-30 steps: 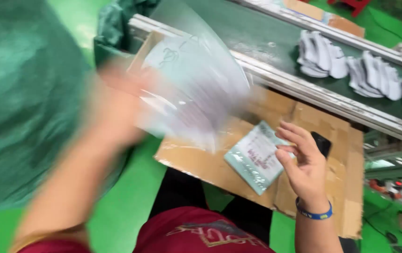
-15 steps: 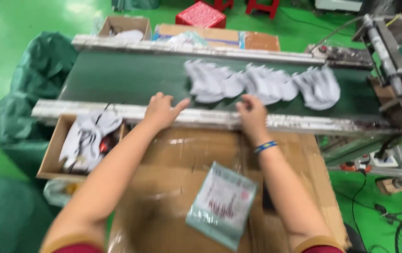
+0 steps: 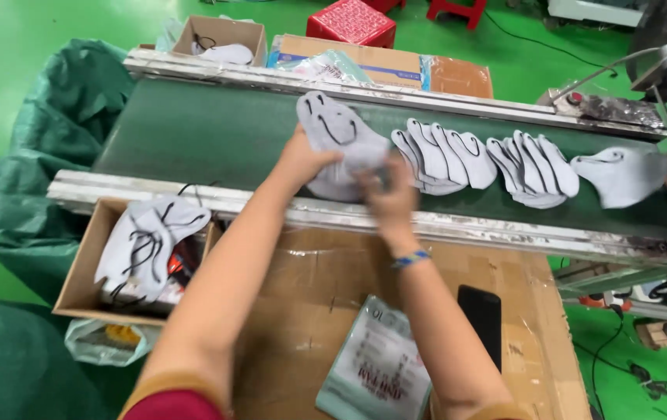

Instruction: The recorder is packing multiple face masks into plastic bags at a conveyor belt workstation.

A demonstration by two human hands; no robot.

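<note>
Fingers of both hands close on 1 stack of grey face masks (image 3: pixel 341 148) lying on the green conveyor belt (image 3: pixel 193 132), near its middle. Left hand (image 3: pixel 302 159) clamps the stack from the left edge, while right hand (image 3: pixel 386 193) pinches its near right corner; that hand is blurred, so its exact grip is hard to read. To gather well, I judge both hands should squeeze the stack evenly, keep the black ear loops tucked in and lift straight up, clear of the 2 fanned stacks (image 3: pixel 442 159) just to the right. Nearer, a printed pouch (image 3: pixel 376 369) lies flat on the cardboard worktop (image 3: pixel 310 295), beside a black phone (image 3: pixel 480 315). A cardboard box (image 3: pixel 84 268) at the near left holds more masks.
</note>
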